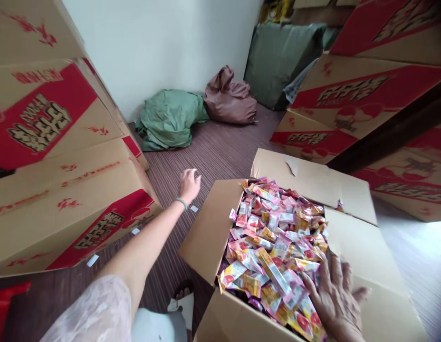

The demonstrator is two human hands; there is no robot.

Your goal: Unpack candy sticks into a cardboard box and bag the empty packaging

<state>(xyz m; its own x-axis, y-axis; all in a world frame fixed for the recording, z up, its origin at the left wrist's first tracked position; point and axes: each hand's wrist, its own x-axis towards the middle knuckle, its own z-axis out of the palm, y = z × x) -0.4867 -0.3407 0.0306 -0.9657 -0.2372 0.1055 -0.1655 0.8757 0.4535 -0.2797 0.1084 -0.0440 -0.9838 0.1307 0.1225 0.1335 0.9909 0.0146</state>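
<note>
An open cardboard box [209, 228] stands on the floor, full of small pink, yellow and red snack packets [273, 242]. My right hand [336, 297] lies flat with fingers spread on the packets at the box's near right corner. My left hand [189, 184] is stretched out over the striped floor to the left of the box, fingers loosely apart and holding nothing. A green band circles that wrist.
Stacked red-printed cartons [63, 180] lean on the left, more cartons [363, 104] are piled on the right. Green sacks [168, 118] and a brown bag [229, 97] lie by the white wall. Small white paper scraps [92, 260] dot the floor. My sandalled foot [183, 297] shows below.
</note>
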